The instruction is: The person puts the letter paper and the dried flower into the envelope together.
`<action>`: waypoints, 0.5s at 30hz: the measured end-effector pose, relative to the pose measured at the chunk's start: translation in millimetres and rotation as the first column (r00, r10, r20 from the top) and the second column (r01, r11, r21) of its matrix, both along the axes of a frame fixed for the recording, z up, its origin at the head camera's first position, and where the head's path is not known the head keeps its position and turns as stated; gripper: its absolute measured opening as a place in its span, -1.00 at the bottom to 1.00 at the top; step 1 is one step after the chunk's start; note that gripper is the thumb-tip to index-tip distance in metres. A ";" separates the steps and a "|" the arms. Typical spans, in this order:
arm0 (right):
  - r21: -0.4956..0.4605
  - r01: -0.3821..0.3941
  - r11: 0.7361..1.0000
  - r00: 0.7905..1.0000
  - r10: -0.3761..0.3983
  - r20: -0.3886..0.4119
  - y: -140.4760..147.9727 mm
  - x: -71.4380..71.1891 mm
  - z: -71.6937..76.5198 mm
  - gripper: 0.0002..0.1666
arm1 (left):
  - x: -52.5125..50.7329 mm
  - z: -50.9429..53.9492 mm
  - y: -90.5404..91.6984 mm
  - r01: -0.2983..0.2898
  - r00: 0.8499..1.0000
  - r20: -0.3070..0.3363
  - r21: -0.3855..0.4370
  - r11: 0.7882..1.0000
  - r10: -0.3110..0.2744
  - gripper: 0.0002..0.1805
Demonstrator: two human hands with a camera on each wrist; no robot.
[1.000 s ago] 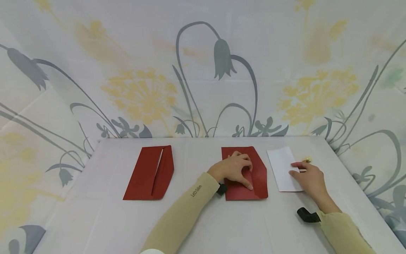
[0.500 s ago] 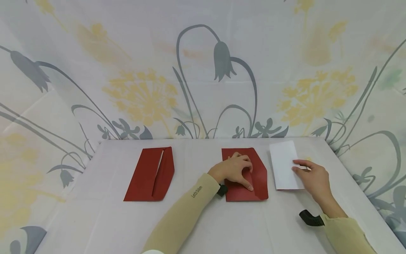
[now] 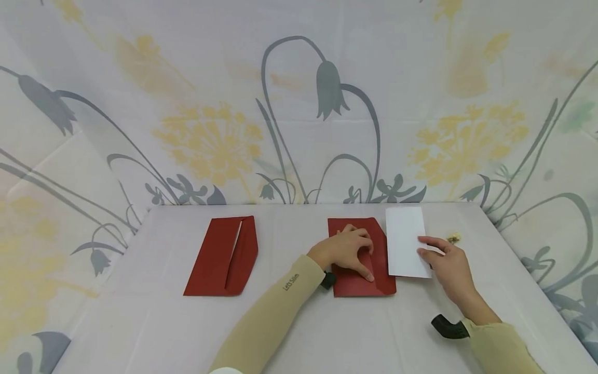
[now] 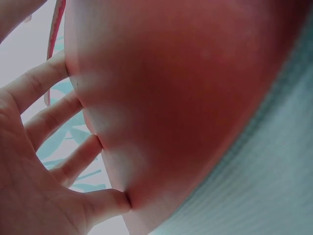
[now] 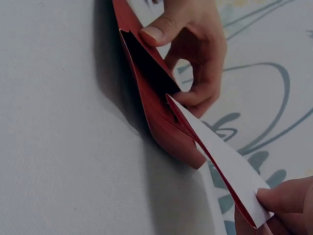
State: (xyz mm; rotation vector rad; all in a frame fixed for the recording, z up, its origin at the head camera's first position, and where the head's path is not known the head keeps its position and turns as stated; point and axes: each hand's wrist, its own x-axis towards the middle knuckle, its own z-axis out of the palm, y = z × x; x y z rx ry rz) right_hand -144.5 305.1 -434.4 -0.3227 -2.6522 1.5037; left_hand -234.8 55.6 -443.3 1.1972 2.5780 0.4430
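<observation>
A red envelope (image 3: 348, 283) lies on the table with its flap spread to the right. My left hand (image 3: 345, 248) rests on it with bent fingers and pinches its upper layer; in the left wrist view the fingertips (image 4: 120, 201) press into the red paper. The right wrist view shows the envelope's mouth (image 5: 146, 63) gaping. Between thumb and fingers, my right hand (image 3: 450, 265) pinches the right edge of a white card (image 3: 407, 243) with a red underside. The card's left edge overlaps the envelope flap, and its near corner is at the mouth.
Another red envelope (image 3: 215, 259) lies to the left, with a white strip showing in its slit. A small yellow flower-like piece (image 3: 453, 238) lies beyond the right hand. A patterned cloth (image 3: 299, 130) stands behind the white tabletop (image 3: 289, 332).
My right hand lifted the white card from the table, moved it slightly right, then carried it left over the envelope's flap. The left hand stayed on the envelope.
</observation>
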 end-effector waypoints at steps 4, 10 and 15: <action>-0.001 -0.025 1.000 1.000 0.025 0.017 -5.6 0.6 -5.2 -0.51 | 1.4 2.7 0.7 0.000 1.000 0.005 -0.007 1.000 0.000 -0.43; 0.001 -0.074 0.997 0.996 0.074 0.049 -14.6 2.3 -12.7 -0.50 | 1.4 2.4 1.3 -0.006 1.000 0.003 -0.008 1.000 0.006 -0.44; 0.062 -0.116 0.991 0.992 0.113 0.057 -18.6 2.4 -17.4 -0.50 | 0.0 0.4 1.7 -0.011 1.000 0.006 0.001 1.000 0.011 -0.45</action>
